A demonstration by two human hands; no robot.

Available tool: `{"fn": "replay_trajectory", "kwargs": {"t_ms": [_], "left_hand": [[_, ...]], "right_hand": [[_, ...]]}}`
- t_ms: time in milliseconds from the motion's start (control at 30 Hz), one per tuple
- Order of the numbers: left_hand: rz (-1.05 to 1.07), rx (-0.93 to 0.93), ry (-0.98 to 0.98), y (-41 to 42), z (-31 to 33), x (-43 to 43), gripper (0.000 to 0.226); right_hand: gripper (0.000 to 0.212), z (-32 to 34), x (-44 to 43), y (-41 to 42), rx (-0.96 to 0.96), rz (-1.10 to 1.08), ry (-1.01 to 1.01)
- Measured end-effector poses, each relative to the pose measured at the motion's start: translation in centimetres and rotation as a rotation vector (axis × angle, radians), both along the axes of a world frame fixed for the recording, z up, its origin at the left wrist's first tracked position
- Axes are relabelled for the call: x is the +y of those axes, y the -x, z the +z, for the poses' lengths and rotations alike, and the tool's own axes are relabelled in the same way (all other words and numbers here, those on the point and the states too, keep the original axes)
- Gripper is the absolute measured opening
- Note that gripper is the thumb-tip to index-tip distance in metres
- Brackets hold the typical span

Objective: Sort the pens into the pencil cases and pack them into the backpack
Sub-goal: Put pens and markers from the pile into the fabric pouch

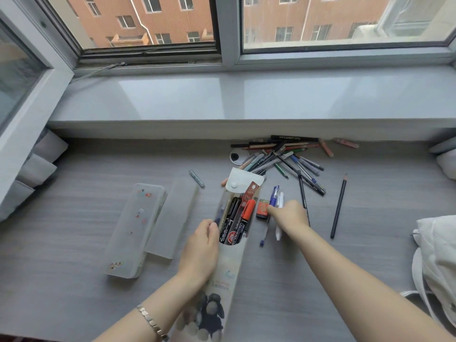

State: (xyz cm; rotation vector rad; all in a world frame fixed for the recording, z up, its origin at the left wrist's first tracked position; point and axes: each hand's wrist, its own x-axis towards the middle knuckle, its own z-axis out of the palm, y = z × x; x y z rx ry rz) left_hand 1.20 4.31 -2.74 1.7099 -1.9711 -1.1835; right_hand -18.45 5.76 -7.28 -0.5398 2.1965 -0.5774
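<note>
A tall cream pencil case [228, 262], printed with a dark cartoon sheep near its base and fitted with a snap flap folded back at the top, is being held on the grey wood-grain counter [74, 280] by the left hand [201, 250], whose fingers are clamped on the case's left edge at the opening. Black markers and an orange-capped marker [247, 213] are being shown packed inside it, caps toward the window. Just to its right, the right hand [288, 214] is being rested over a blue pen [274, 196] and a white pen [280, 201]; the fingers are curled down onto them, but whether they are being gripped cannot be told. A small red eraser [262, 209] is lying between the case and that hand. A loose heap of pens and pencils [283, 156] is being seen further back, against the pale windowsill [222, 99], with 1 dark pencil [338, 207] lying apart to the right. To the left, 2 frosted translucent cases are lying side by side, closed: one with small stickers [133, 233], one plain [172, 215]. A white backpack [436, 255] is being seen at the right edge. Brick buildings are being shown through the window [153, 21].
</note>
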Motion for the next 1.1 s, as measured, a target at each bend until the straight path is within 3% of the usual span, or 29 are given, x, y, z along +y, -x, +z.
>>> {"fn": "replay_trajectory", "kwargs": {"t_ms": [100, 400, 533, 600, 700, 800, 867, 1100], "left_hand": [[-0.001, -0.015, -0.011, 0.0, -0.2, 0.2, 0.033], [0.005, -0.023, -0.027, 0.1, 0.2, 0.3, 0.033], [0.02, -0.028, -0.018, -0.1, 0.5, 0.2, 0.034], [0.014, -0.029, -0.016, -0.2, 0.5, 0.1, 0.034], [-0.004, -0.04, -0.024, -0.1, 0.5, 0.4, 0.032], [-0.03, -0.035, -0.043, 0.6, 0.5, 0.9, 0.031], [-0.06, -0.028, -0.05, 1.4, 0.8, 1.4, 0.03], [-0.052, 0.029, 0.007, 2.7, 2.1, 2.6, 0.023]], "right_hand": [[0.039, -0.3, 0.3, -0.1, -0.02, -0.026, 0.009], [0.028, -0.1, -0.5, -0.9, 0.108, 0.11, -0.095], [0.03, 0.4, 0.2, -0.3, -0.018, 0.033, -0.018], [0.028, 1.7, 0.8, 0.5, -0.139, -0.091, 0.08], [0.018, 4.8, 1.9, 1.3, -0.282, -0.263, 0.392], [0.012, 8.6, 3.2, 0.5, -0.42, -0.328, 0.696], [0.009, 9.6, 3.9, -1.0, -0.524, -0.299, 0.786], [0.011, 7.4, 5.8, -6.0, -0.401, -0.003, 0.525]]}}
